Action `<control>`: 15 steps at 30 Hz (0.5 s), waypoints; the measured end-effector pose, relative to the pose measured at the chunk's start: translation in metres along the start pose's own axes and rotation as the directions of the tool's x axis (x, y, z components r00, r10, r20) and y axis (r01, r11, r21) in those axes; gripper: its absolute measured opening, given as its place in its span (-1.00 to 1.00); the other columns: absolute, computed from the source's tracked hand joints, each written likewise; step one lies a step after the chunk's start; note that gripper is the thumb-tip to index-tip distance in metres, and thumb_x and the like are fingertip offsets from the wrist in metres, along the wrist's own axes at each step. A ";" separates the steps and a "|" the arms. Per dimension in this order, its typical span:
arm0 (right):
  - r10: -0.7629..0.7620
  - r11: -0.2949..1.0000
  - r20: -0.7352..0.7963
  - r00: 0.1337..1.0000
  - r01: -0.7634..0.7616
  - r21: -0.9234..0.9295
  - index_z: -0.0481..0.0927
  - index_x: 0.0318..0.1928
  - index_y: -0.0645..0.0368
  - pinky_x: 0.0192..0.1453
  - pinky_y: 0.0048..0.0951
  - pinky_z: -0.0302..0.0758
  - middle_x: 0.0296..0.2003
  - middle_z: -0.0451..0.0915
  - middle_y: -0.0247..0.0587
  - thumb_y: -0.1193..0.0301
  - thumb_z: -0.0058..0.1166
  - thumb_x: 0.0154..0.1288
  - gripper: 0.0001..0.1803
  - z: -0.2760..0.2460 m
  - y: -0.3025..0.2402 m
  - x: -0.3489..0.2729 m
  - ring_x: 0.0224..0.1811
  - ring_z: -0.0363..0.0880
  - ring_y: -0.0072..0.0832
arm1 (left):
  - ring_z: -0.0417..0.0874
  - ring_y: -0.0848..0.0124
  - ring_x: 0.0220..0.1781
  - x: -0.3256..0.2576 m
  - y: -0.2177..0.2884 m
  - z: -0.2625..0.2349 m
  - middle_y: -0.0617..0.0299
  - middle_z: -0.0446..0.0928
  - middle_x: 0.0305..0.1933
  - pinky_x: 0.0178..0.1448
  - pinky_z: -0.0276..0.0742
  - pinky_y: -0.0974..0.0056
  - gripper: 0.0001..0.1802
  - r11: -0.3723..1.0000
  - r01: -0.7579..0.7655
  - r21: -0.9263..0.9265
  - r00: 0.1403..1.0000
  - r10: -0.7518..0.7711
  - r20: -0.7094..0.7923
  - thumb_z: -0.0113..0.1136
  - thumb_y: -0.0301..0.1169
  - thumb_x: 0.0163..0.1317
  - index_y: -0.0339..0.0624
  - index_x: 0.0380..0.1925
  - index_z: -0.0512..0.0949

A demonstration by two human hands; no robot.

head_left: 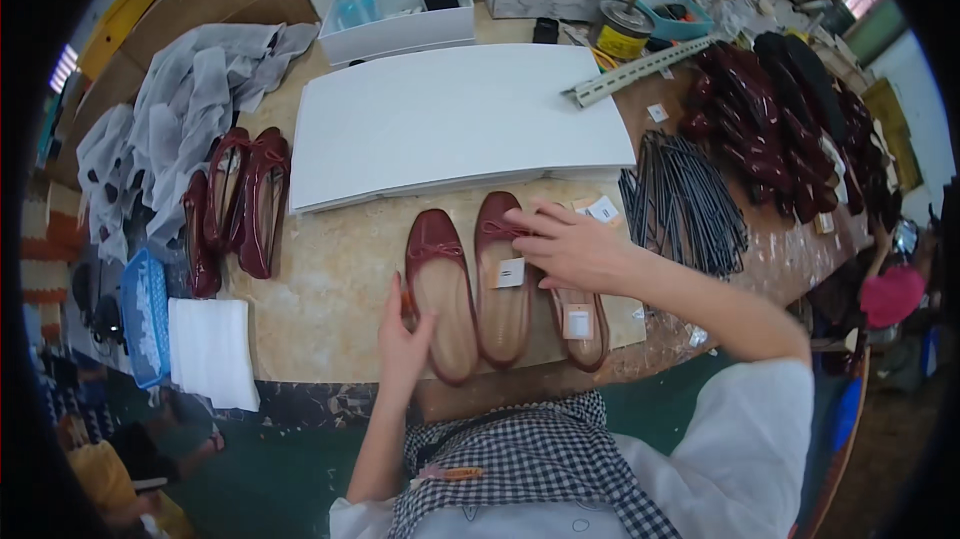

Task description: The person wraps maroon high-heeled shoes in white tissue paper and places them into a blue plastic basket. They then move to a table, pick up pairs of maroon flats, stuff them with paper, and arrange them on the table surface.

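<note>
Two dark red ballet flats lie side by side on the table, toes pointing away from me. My left hand (405,344) grips the outer side of the left flat (437,289), its thumb over the edge near the heel. Something small and orange shows by those fingers, too small to name. Over the bow of the middle flat (503,324) my right hand (580,251) reaches with fingers apart, the tips at its toe. A white tag (508,273) lies on that shoe. Partly hidden under my right wrist is a third flat (588,349) with a tag (577,322) on its insole.
A stack of white sheets (450,119) lies beyond the shoes, with a metal rail (640,74) on its corner. More red flats (265,204) and a white cloth (212,349) are at left. Dark thin strips (690,204) and piled glossy red shoes (745,124) lie right.
</note>
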State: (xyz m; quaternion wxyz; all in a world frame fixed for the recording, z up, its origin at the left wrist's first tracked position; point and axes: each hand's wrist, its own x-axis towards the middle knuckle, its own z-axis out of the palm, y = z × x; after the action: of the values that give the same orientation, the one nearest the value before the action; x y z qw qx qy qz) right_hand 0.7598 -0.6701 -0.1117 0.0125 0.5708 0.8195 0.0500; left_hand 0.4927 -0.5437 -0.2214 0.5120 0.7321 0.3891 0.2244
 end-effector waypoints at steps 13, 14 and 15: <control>0.921 0.175 0.060 0.385 -0.546 0.819 0.36 0.22 0.28 -0.09 -0.34 0.56 0.11 0.44 0.01 0.56 0.07 0.21 -0.47 0.064 -0.087 -0.053 -0.09 0.58 -0.15 | 0.05 -0.07 0.42 0.267 0.084 0.065 -0.14 0.16 0.34 0.31 -0.07 -0.42 -0.35 0.439 -0.332 0.835 0.904 0.402 0.148 0.00 0.07 0.25 0.18 0.32 0.25; 0.928 0.177 0.037 0.370 -0.528 0.830 0.35 0.23 0.27 -0.07 -0.37 0.55 0.13 0.42 -0.01 0.57 0.06 0.21 -0.46 0.061 -0.084 -0.054 -0.07 0.56 -0.22 | 0.15 -0.04 0.37 0.264 0.082 0.071 -0.13 0.26 0.27 0.29 0.05 -0.37 -0.39 0.469 -0.348 0.812 0.877 0.468 0.105 0.03 0.04 0.22 0.14 0.26 0.33; 0.932 0.184 0.014 0.362 -0.507 0.842 0.33 0.25 0.26 -0.06 -0.40 0.53 0.15 0.40 -0.04 0.59 0.05 0.21 -0.45 0.055 -0.079 -0.053 -0.06 0.54 -0.28 | 0.25 -0.01 0.32 0.260 0.079 0.074 -0.12 0.36 0.19 0.28 0.16 -0.31 -0.42 0.496 -0.360 0.790 0.847 0.528 0.054 0.07 0.01 0.20 0.09 0.21 0.40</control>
State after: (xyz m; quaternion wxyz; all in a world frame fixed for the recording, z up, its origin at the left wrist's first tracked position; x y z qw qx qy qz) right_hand 0.7085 -0.7431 -0.1761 -0.4622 0.8121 0.3305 -0.1330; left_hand 0.7282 -0.3919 -0.1938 0.0291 0.9281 0.2919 0.2292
